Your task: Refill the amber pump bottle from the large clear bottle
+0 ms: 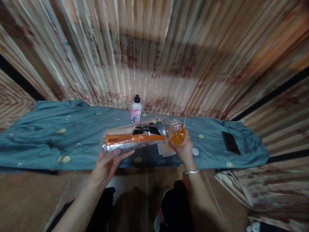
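A large clear bottle (135, 134) with an orange and black label lies tilted on its side in the air, its neck pointing right. My left hand (108, 162) is wrapped under its base end, thumb on the near side. The bottle's mouth is at a clear cup (178, 134) that contains orange liquid. My right hand (183, 149), with a silver bangle at the wrist, is closed round this cup. Below the cup, a pale scalloped mat (164, 150) shows on the cloth. A white round cap (195, 151) lies just right of my right hand.
A small bottle (136, 111) with a black top and pink label stands behind the large bottle. A dark phone (230, 142) lies at the right on the green cloth (84, 138). Striped curtains (145, 58) hang behind; black bars run at both sides.
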`<state>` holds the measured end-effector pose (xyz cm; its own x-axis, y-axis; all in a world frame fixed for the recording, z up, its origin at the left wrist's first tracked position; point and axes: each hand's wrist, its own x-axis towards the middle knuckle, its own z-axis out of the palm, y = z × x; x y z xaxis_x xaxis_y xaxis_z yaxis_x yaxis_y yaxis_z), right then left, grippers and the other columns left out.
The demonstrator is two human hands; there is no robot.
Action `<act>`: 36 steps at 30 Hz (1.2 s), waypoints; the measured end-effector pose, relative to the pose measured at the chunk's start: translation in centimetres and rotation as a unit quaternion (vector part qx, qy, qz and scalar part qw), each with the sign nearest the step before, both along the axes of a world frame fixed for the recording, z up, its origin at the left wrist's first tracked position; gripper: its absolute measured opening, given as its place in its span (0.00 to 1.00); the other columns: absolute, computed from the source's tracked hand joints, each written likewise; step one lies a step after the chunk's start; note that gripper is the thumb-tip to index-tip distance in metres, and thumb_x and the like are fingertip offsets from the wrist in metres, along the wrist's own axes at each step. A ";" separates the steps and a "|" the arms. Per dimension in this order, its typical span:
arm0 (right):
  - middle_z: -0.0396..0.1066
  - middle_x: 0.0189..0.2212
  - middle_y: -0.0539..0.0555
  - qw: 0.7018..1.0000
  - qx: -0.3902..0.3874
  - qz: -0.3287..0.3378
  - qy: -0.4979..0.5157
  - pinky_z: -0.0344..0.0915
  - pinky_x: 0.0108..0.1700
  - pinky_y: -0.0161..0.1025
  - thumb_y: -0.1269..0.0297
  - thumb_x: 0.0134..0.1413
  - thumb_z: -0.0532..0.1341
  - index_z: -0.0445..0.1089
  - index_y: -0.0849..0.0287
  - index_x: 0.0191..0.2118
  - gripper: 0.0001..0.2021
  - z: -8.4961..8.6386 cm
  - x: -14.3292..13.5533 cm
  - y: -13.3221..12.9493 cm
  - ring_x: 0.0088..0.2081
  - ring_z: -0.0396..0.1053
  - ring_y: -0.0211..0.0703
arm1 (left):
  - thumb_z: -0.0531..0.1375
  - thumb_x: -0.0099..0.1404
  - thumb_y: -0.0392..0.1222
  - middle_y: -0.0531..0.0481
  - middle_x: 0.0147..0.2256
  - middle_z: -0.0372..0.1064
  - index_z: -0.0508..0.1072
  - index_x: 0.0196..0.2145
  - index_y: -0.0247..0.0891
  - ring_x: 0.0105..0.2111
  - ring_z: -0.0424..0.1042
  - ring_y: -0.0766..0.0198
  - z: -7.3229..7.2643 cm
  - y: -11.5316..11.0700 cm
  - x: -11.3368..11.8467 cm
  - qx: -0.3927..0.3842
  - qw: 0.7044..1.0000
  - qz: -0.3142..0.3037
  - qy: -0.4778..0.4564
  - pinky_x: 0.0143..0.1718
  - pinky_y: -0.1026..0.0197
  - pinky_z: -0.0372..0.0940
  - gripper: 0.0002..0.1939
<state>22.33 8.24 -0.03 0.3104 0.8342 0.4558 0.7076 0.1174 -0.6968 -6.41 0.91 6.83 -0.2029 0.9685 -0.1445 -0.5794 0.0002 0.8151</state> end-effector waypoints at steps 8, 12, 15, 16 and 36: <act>0.82 0.51 0.62 1.000 -0.018 0.007 0.014 0.78 0.51 0.53 0.49 0.44 0.71 0.66 0.59 0.65 0.42 0.7 -0.2 -0.2 0.50 0.82 0.61 | 0.80 0.43 0.39 0.50 0.40 0.83 0.78 0.52 0.46 0.50 0.81 0.39 0.0 0.0 0.1 -0.015 1.000 0.018 -0.013 0.44 0.36 0.82 0.37; 0.82 0.51 0.62 1.000 -0.022 0.014 0.004 0.78 0.51 0.52 0.49 0.44 0.72 0.65 0.58 0.65 0.43 0.8 -0.2 -0.3 0.51 0.82 0.61 | 0.79 0.45 0.39 0.51 0.38 0.83 0.77 0.54 0.47 0.49 0.81 0.40 -0.1 0.2 -0.1 0.008 1.000 0.011 -0.011 0.46 0.31 0.81 0.38; 0.82 0.51 0.62 0.999 -0.031 0.008 0.003 0.79 0.50 0.51 0.50 0.44 0.72 0.65 0.58 0.65 0.42 0.9 -0.1 -0.3 0.50 0.82 0.61 | 0.80 0.44 0.39 0.52 0.37 0.83 0.78 0.53 0.47 0.46 0.82 0.42 -0.2 0.3 -0.2 0.010 1.000 0.011 -0.016 0.45 0.33 0.82 0.37; 0.82 0.50 0.62 0.999 -0.032 0.005 0.003 0.79 0.51 0.52 0.50 0.43 0.72 0.65 0.58 0.65 0.42 0.8 -0.1 -0.3 0.50 0.82 0.61 | 0.80 0.44 0.39 0.52 0.37 0.83 0.79 0.52 0.47 0.45 0.82 0.43 -0.3 0.3 -0.2 0.011 1.000 0.011 -0.018 0.44 0.33 0.82 0.36; 0.81 0.51 0.64 0.999 -0.053 0.011 0.002 0.79 0.52 0.54 0.49 0.44 0.72 0.64 0.62 0.66 0.44 1.4 -0.4 -0.5 0.51 0.82 0.62 | 0.78 0.47 0.38 0.49 0.41 0.84 0.78 0.56 0.47 0.47 0.82 0.44 -0.4 0.2 -1.3 0.030 1.000 -0.003 0.009 0.47 0.37 0.82 0.37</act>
